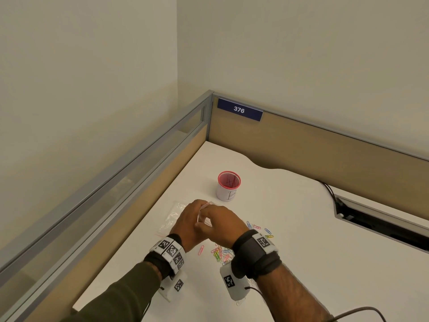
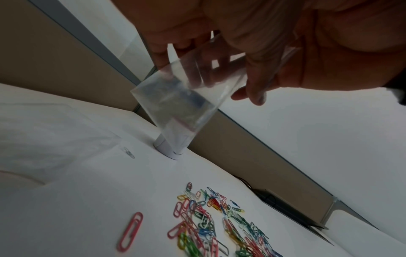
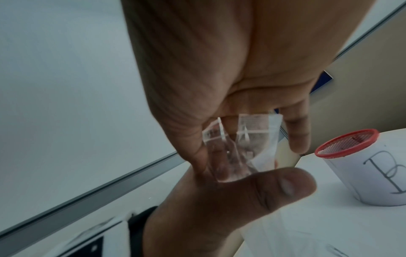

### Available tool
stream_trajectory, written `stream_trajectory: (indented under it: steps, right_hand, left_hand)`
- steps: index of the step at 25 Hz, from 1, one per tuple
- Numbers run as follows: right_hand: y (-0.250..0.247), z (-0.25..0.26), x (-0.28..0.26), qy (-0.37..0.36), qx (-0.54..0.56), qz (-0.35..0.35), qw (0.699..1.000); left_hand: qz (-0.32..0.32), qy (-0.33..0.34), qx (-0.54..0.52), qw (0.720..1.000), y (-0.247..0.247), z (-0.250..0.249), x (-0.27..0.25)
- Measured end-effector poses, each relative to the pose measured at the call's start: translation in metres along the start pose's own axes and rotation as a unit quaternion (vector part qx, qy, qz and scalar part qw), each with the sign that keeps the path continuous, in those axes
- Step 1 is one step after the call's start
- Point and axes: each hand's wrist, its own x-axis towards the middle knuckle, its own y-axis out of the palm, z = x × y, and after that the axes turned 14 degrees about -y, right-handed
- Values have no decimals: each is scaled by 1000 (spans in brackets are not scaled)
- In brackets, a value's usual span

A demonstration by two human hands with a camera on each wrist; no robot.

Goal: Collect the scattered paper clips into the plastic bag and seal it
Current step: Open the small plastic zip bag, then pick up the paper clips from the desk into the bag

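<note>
Above the white tabletop (image 1: 290,263) both my hands' fingers (image 2: 256,87) pinch the plastic bag (image 2: 175,97); next, open its mouth for the paper clips (image 1: 220,252).

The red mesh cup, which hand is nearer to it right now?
Right, narrowly. The right hand sits below the red mesh cup, holding the small plastic bag; the left hand holds it too, farther to the cup's left.
</note>
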Motion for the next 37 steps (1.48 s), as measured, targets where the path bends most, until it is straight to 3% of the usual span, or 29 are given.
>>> stream_trajectory:
  steps: [3, 6, 8, 10, 12, 14, 17, 24, 29, 34, 37]
  right_hand:
    - [-1, 3, -4, -15, 16, -73, 997]
    - [-17, -2, -15, -45, 55, -234, 970]
    - [-29, -32, -29, 11, 52, -279, 959]
    - [-27, -79, -48, 120, 30, -229, 965]
    - [-8, -124, -66, 231, -10, -112, 966]
    - [19, -151, -85, 323, -44, 15, 945]
    - [52, -161, -100, 383, -85, 71, 917]
    - [65, -148, -91, 323, -52, 48, 944]
    - [62, -144, -92, 312, -66, 125, 940]
    - [75, -138, -85, 297, -79, 37, 951]
    - [75, -138, -83, 295, -75, 24, 952]
  left_hand:
    - [5, -23, -13, 1000, -7, -16, -4]
    - [-31, -29, -68, 997, -17, -19, -5]
    - [-39, -27, -88, 995, -27, -13, -10]
    - [-38, -27, -95, 994, -34, -9, -13]
    - [-38, -32, -97, 994, -36, -2, -12]
    - [-33, -26, -88, 995, -34, -1, -16]
    - [-22, -30, -85, 996, -29, 1, -17]
    - [-28, -23, -78, 996, -22, -4, -17]
    - [-29, -30, -69, 997, -31, -8, -9]
    - [-22, -26, -66, 997, -22, -10, -13]
    - [-24, -32, -68, 997, -20, -7, -14]
